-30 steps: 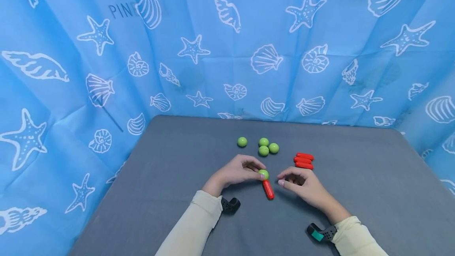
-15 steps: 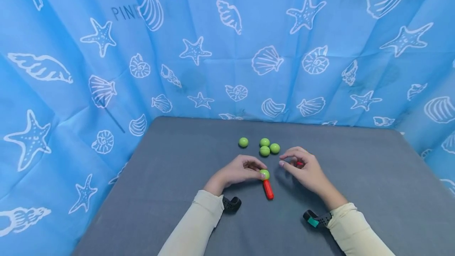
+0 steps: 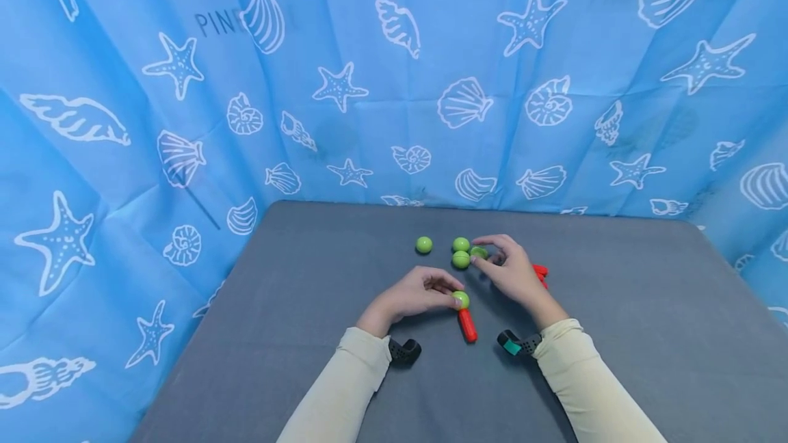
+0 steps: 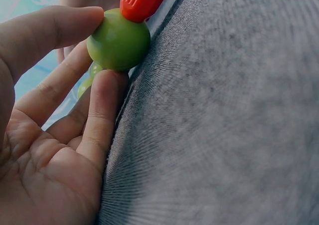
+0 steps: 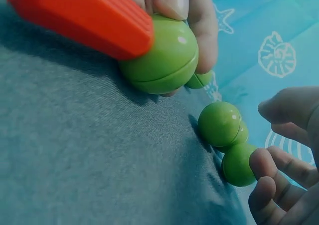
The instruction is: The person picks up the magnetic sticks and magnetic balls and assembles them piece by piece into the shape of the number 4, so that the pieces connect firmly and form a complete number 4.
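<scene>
My left hand [image 3: 412,296] pinches a green ball [image 3: 462,300] between thumb and fingertips, just above the grey cloth. A red rod [image 3: 468,326] with a grooved end [image 4: 144,0] touches that ball and points toward me. My right hand [image 3: 507,271] is at the rightmost green ball [image 3: 479,251] of a small cluster, its fingers spread around it. In the right wrist view the fingertips [image 5: 261,162] reach that ball [image 5: 239,164], while the thumb [image 5: 284,105] stands apart from it. Two more green balls [image 3: 460,244] sit close beside it.
Another green ball [image 3: 423,245] lies by itself left of the cluster. Several red rods [image 3: 541,275] lie partly hidden behind my right hand. A grey cloth [image 3: 308,258] covers the table, and a blue shell-patterned curtain [image 3: 394,87] hangs along its back and sides.
My right hand has moved from beside the red rod, up over the pile of rods, then left to the green cluster. The left hand keeps its pinch on the ball.
</scene>
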`<state>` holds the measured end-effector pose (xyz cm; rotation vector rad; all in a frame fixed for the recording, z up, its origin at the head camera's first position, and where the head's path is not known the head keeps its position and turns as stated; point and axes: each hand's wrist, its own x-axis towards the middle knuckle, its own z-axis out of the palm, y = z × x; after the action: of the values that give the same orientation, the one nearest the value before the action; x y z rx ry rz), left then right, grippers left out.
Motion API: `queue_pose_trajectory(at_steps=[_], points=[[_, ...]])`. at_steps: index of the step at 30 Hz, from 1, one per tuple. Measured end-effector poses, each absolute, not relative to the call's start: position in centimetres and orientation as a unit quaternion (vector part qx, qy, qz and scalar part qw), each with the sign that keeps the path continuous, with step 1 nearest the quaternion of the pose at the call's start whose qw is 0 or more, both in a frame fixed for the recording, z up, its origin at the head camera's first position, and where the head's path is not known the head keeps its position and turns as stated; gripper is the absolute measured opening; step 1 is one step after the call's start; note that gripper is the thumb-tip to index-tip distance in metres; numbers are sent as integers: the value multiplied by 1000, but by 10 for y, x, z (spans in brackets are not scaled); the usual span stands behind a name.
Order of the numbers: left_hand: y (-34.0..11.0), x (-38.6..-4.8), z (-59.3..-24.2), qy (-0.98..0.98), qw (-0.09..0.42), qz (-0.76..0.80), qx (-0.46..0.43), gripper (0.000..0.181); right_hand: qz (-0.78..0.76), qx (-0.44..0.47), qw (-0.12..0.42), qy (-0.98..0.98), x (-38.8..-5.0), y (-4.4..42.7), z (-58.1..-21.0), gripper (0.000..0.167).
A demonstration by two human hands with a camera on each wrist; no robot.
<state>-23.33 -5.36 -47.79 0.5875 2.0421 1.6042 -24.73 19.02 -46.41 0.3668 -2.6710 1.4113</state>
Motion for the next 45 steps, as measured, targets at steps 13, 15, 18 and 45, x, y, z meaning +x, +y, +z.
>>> queue_pose_trajectory(at_steps=[13,15,18,45], points=[[-58,-237,-470,746,236,580,226,29,503,118,40,-855,-251,185,-464,37],[-60,-238,-466,747,231,580,227,29,506,127,44,-852,-253,182,-463,36],[-62,-239,-463,748,231,580,226,29,506,129,47,-851,-256,181,-461,34],[-55,-237,-477,745,250,579,218,30,499,97,27,-860,-249,187,-470,38]])
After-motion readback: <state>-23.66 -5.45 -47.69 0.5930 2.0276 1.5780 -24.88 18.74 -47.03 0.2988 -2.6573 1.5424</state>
